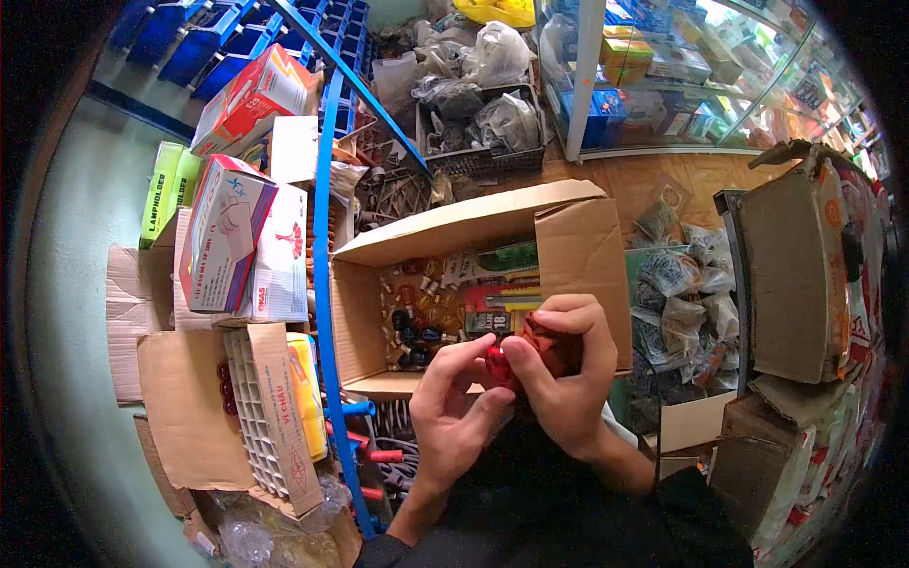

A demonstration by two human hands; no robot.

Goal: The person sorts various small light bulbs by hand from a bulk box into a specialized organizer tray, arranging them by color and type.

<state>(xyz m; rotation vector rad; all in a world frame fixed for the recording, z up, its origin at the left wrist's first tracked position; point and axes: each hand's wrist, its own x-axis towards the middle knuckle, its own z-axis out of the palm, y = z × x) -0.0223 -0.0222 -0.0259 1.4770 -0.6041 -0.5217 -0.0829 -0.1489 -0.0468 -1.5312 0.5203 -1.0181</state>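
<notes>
Near the front of an open cardboard box (578, 254), my left hand (456, 402) pinches a small shiny red object (499, 363). My right hand (566, 379) is curled round a dark red, crinkled item (554, 346), its thumb touching the small red object too. The two hands meet over the box's front edge. Inside the box lie several small coloured bulbs (417, 322) on the left and packets with yellow and red strips (507, 295) on the right. My fingers partly hide both held items.
A blue metal post (326, 237) stands left of the box. Beyond it are stacked cartons (220, 237) and a box with a white divider grid (254, 417). Bagged parts (682, 312) lie at right, a black crate (483, 156) behind, a glass cabinet (582, 85) back right.
</notes>
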